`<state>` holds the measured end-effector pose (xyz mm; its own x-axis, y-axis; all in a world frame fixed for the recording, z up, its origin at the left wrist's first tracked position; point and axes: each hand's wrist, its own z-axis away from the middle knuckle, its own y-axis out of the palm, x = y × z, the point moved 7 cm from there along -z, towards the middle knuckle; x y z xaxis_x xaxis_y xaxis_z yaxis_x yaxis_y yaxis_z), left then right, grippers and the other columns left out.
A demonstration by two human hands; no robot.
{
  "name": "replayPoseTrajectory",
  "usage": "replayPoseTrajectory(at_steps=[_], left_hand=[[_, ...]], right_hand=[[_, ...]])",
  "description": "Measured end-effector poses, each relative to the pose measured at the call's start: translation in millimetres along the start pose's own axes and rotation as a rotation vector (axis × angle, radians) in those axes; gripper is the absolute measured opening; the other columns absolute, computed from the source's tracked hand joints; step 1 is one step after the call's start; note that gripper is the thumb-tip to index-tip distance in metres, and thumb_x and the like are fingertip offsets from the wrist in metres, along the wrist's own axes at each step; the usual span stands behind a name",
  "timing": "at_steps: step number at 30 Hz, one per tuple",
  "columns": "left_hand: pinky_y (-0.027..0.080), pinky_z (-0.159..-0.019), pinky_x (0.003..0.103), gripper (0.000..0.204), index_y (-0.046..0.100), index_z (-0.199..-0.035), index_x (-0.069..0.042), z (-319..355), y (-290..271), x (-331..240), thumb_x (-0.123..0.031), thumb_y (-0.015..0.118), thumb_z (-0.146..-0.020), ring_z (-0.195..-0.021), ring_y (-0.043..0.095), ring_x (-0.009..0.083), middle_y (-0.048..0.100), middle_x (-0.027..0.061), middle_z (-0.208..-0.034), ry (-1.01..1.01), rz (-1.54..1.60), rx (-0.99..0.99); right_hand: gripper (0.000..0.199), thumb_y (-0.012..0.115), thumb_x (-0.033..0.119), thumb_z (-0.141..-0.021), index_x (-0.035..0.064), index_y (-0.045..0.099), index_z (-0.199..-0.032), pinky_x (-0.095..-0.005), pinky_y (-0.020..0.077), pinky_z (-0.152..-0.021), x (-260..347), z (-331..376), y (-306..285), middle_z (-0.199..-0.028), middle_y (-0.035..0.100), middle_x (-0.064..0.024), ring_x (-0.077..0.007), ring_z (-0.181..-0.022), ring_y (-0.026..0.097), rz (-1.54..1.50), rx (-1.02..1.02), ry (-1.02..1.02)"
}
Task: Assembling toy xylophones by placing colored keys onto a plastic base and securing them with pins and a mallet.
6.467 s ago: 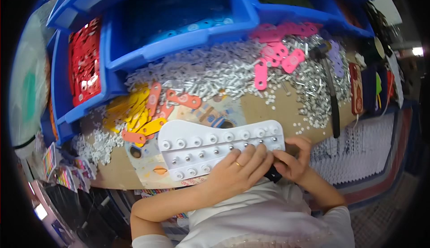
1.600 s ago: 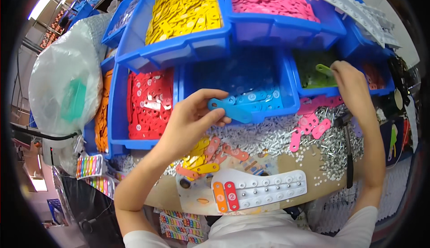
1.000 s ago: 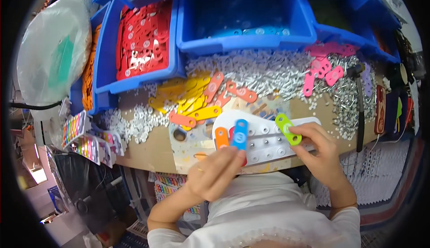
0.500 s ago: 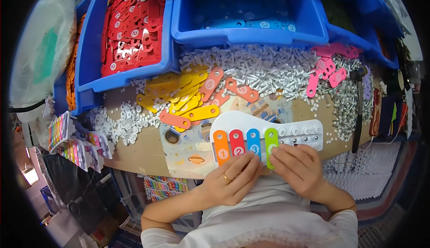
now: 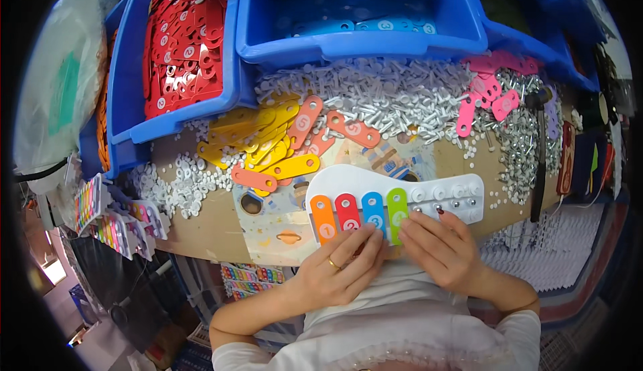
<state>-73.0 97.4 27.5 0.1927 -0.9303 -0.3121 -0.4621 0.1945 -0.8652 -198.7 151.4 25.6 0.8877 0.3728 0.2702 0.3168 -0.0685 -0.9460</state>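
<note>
A white toy xylophone base lies at the table's near edge, just above my lap. Across it run an orange bar, a red bar, a blue bar and a green bar. My left hand, a ring on one finger, is closed at the lower end of the blue bar; what its fingertips pinch, if anything, is hidden. My right hand has its fingers over the green bar's lower end, with the index finger raised beside the base's white caps and metal screw heads.
Blue bins hold red bars and blue bars. White plastic pins, yellow bars, coral bars, pink bars and metal screws lie beyond the base. Finished-looking xylophones stack at left.
My right index finger has lifted away from the green bar toward the screw heads. My left hand stays by the blue bar. The whole view has shifted slightly.
</note>
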Motion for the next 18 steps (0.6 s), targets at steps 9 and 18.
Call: replayPoseTrajectory(at_steps=[9,18], left_hand=[[0.047,-0.081,0.034,0.029,0.065,-0.099,-0.005,-44.7,-32.7,9.1,-0.016,0.069,-0.073,-0.102,0.060,0.0203,0.063,0.0079,-0.108,0.043,0.147,0.069],[0.047,-0.080,0.036,0.018,0.064,-0.092,-0.003,-91.5,-10.8,99.5,-0.007,0.062,-0.075,-0.092,0.058,0.0248,0.061,0.0073,-0.099,-0.150,-0.003,0.256]], right_hand=[[0.029,0.070,0.011,-0.076,0.0025,0.065,-0.103,-0.0411,0.0409,-0.090,-100.6,-35.2,-35.5,-0.107,0.062,-0.0086,-0.0291,-0.103,0.057,-0.013,-0.310,0.319],[0.041,0.074,0.008,-0.069,-0.0010,0.063,-0.107,-0.0411,0.0461,-0.085,-137.7,-20.4,-16.3,-0.107,0.060,-0.0118,-0.0302,-0.099,0.057,0.078,-0.273,0.318]])
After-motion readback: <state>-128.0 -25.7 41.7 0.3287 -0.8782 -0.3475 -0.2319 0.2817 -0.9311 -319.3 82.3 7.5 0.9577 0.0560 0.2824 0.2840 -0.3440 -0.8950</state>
